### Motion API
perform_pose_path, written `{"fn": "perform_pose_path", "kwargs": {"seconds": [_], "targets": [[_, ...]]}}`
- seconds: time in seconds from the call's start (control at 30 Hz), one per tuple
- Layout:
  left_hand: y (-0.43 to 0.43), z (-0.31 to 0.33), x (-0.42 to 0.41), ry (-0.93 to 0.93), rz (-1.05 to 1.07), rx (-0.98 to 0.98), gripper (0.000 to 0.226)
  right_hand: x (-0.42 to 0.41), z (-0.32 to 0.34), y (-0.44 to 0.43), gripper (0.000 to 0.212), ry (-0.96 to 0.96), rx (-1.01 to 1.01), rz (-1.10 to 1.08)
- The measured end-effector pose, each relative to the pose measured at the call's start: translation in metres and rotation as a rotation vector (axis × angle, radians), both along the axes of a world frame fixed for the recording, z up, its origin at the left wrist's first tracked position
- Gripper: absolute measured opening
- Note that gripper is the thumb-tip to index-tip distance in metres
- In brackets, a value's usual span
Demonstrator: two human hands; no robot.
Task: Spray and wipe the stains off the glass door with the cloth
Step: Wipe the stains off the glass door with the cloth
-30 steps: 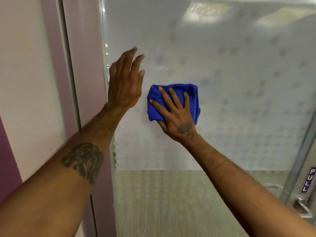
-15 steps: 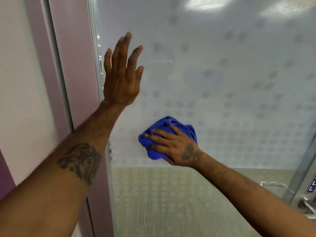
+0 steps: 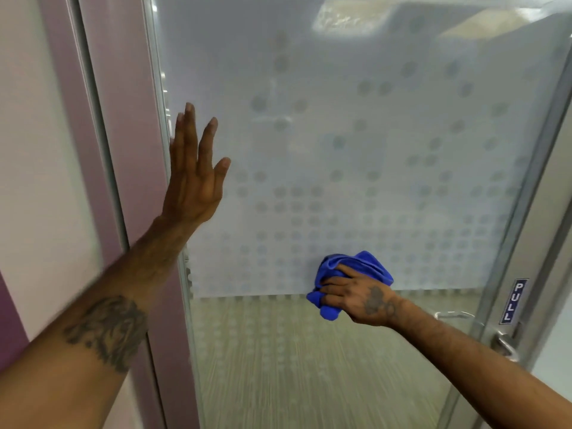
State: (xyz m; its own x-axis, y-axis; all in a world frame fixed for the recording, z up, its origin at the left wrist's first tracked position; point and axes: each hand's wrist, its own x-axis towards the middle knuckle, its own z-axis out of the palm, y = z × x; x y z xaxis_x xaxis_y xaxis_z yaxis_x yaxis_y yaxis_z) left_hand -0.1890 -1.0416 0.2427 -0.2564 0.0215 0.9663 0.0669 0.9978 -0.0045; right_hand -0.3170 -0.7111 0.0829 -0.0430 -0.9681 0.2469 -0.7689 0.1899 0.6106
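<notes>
The glass door (image 3: 356, 134) fills the view, frosted with a dot pattern above and clear below. My right hand (image 3: 362, 297) presses a bunched blue cloth (image 3: 356, 266) against the glass at the lower edge of the frosted band. My left hand (image 3: 193, 178) is flat against the glass near the door's left edge, fingers spread and holding nothing. Faint smears show on the frosted glass above the middle. No spray bottle is in view.
A mauve door frame (image 3: 130, 150) and a pale wall panel (image 3: 40, 181) stand to the left. On the right are the metal door stile (image 3: 526, 212), a blue PULL sign (image 3: 512, 301) and a metal handle (image 3: 504, 343).
My right hand has wiped the cloth downward and to the right, from mid-glass to the bottom of the frosted band, bunching it. My left hand stayed flat on the glass.
</notes>
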Motion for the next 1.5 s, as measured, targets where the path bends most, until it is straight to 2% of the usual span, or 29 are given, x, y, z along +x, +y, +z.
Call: {"fn": "perform_pose_path", "kwargs": {"seconds": [0.1,0.17,0.3,0.37,0.43,0.5,0.6,0.67,0.8,0.9,1.03,1.1,1.17,1.27,1.33,1.4,1.43,1.5], "targets": [[0.028,-0.046,0.018,-0.048,-0.059,0.046,0.06,0.009,0.0,0.037,0.042,-0.038,-0.074,-0.138],[0.058,-0.076,0.026,-0.174,-0.146,0.196,0.06,0.019,-0.001,0.059,0.045,-0.071,-0.141,-0.21],[0.132,-0.124,0.043,-0.629,-0.456,0.888,0.048,0.049,-0.006,0.08,0.048,-0.107,-0.268,-0.215],[0.171,-0.145,0.054,-0.85,-0.67,1.246,0.051,0.066,-0.005,0.082,0.049,-0.115,-0.347,-0.18],[0.205,-0.161,0.063,-0.978,-0.817,1.439,0.059,0.083,-0.004,0.082,0.055,-0.132,-0.405,-0.155],[0.231,-0.174,0.068,-0.993,-0.946,1.589,0.06,0.099,-0.007,0.08,0.062,-0.163,-0.434,-0.136],[0.257,-0.182,0.074,-0.842,-1.144,1.796,0.059,0.12,-0.017,0.075,0.062,-0.174,-0.441,-0.098],[0.264,-0.182,0.08,-0.748,-1.177,1.886,0.057,0.131,-0.023,0.073,0.059,-0.163,-0.481,-0.076],[0.263,-0.187,0.09,-0.646,-1.265,1.951,0.046,0.15,-0.032,0.069,0.057,-0.212,-0.568,-0.045],[0.259,-0.188,0.092,-0.599,-1.291,1.977,0.038,0.159,-0.031,0.067,0.066,-0.402,-0.55,-0.033],[0.253,-0.186,0.091,-0.533,-1.231,1.958,0.047,0.164,-0.02,0.064,0.089,-0.702,-0.476,-0.03],[0.245,-0.185,0.091,-0.538,-1.251,1.933,0.048,0.164,-0.015,0.063,0.089,-0.803,-0.591,-0.023],[0.236,-0.182,0.092,-0.54,-1.267,1.922,0.049,0.162,-0.011,0.062,0.087,-0.896,-0.833,-0.077],[0.226,-0.178,0.091,-0.554,-1.271,1.883,0.049,0.159,-0.005,0.058,0.101,-1.25,-1.186,-0.246],[0.224,-0.174,0.09,-0.57,-1.261,1.86,0.05,0.157,-0.005,0.057,0.104,-1.62,-1.259,-0.253],[0.224,-0.171,0.089,-0.59,-1.259,1.834,0.054,0.151,-0.011,0.057,0.085,-1.996,-1.232,-0.087],[0.224,-0.17,0.087,-0.598,-1.255,1.826,0.056,0.15,-0.014,0.058,0.072,-2.101,-1.215,-0.027],[0.223,-0.169,0.084,-0.635,-1.23,1.808,0.059,0.152,-0.02,0.06,0.056,-2.168,-1.252,-0.037]]}}
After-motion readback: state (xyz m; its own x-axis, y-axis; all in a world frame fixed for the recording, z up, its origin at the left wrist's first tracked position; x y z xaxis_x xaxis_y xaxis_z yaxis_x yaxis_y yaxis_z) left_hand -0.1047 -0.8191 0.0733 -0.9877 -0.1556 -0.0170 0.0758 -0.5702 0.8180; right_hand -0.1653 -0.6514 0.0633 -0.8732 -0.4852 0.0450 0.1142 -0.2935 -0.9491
